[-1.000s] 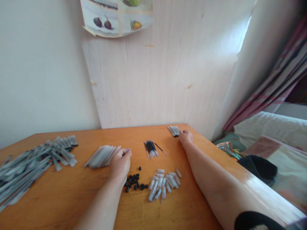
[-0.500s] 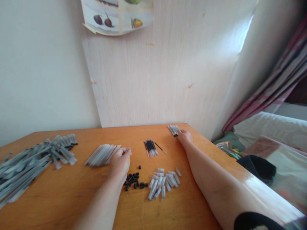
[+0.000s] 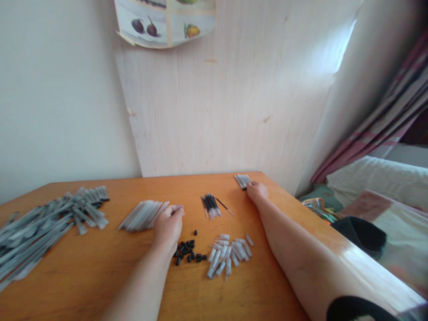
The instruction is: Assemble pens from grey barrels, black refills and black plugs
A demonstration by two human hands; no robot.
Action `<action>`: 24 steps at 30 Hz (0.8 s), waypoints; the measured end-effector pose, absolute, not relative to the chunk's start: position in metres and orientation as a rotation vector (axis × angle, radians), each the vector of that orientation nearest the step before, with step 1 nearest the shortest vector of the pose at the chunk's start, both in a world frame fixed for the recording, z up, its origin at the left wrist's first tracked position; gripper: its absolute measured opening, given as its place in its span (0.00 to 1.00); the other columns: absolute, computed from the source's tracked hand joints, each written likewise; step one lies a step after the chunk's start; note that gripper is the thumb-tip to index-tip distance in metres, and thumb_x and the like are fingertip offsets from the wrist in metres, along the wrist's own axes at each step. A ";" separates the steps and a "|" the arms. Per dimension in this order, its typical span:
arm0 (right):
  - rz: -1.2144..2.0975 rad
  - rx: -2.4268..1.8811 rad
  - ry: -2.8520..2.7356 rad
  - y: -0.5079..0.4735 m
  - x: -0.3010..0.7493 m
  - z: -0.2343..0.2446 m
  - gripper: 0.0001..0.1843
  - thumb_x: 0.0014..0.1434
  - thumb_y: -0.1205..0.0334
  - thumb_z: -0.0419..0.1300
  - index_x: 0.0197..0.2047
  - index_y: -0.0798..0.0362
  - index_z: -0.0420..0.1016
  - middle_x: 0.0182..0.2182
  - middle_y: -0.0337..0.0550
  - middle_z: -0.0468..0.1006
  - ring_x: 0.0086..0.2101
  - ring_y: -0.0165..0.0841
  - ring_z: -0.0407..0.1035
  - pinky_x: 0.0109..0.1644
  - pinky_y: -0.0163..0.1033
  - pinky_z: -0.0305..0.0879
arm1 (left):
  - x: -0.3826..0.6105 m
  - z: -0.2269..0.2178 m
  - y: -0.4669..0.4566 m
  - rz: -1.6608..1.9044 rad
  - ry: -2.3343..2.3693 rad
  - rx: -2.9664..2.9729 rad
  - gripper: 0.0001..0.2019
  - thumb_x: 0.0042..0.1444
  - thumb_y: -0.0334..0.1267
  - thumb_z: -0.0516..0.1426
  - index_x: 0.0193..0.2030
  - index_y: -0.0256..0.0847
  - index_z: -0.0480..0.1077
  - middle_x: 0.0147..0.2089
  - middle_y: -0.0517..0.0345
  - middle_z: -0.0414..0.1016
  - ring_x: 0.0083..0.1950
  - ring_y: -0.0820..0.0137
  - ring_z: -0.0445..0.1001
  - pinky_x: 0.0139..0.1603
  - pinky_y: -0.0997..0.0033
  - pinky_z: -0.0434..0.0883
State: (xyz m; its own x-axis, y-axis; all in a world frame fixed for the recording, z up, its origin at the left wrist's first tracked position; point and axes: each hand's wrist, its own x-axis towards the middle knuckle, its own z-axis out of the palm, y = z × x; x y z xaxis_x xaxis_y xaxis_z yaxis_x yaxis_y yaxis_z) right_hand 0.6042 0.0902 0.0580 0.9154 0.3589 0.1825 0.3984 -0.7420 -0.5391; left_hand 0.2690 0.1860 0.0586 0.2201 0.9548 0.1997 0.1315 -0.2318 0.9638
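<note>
My left hand (image 3: 168, 225) rests on the orange wooden table (image 3: 100, 276) with its fingers curled, their tips touching the near end of a fanned row of clear pen barrels (image 3: 143, 215). What lies inside the fingers is hidden. My right hand (image 3: 257, 191) is stretched far across the table, fingers closed against a small bundle of clear tubes (image 3: 242, 181) near the back right corner. Between the hands lie a few black refills (image 3: 210, 206), a scatter of small black plugs (image 3: 187, 252) and a cluster of clear caps (image 3: 228, 257).
A big heap of grey assembled pens (image 3: 43, 227) covers the table's left side. A pale wooden panel (image 3: 220, 98) leans on the wall behind, with a fruit poster (image 3: 165, 20) above. A bed with pillows (image 3: 377, 178) and a dark object (image 3: 359, 234) lies to the right.
Both hands stay where they were. Only the camera has shifted slightly.
</note>
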 end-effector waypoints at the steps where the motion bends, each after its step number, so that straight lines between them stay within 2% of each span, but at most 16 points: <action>1: -0.091 -2.477 -0.537 0.090 0.605 0.058 0.22 0.60 0.51 0.48 0.44 0.50 0.80 0.44 0.51 0.78 0.45 0.42 0.70 0.45 0.41 0.65 | 0.269 0.058 0.186 1.131 1.049 1.575 0.10 0.46 0.39 0.56 0.35 0.40 0.74 0.36 0.56 0.77 0.43 0.64 0.73 0.48 0.66 0.66; 14: -0.084 -2.451 -0.546 0.092 0.604 0.057 0.21 0.58 0.50 0.50 0.42 0.49 0.81 0.43 0.51 0.78 0.46 0.44 0.69 0.46 0.44 0.64 | 0.269 0.061 0.184 1.122 1.065 1.594 0.11 0.45 0.39 0.56 0.35 0.40 0.74 0.35 0.56 0.77 0.42 0.64 0.73 0.46 0.66 0.67; 24: -0.100 -2.323 -0.416 0.087 0.616 0.054 0.25 0.60 0.53 0.45 0.43 0.54 0.80 0.41 0.54 0.79 0.42 0.40 0.71 0.40 0.37 0.63 | 0.270 0.057 0.188 1.147 1.053 1.568 0.09 0.45 0.38 0.56 0.33 0.41 0.74 0.36 0.56 0.77 0.43 0.63 0.73 0.48 0.65 0.66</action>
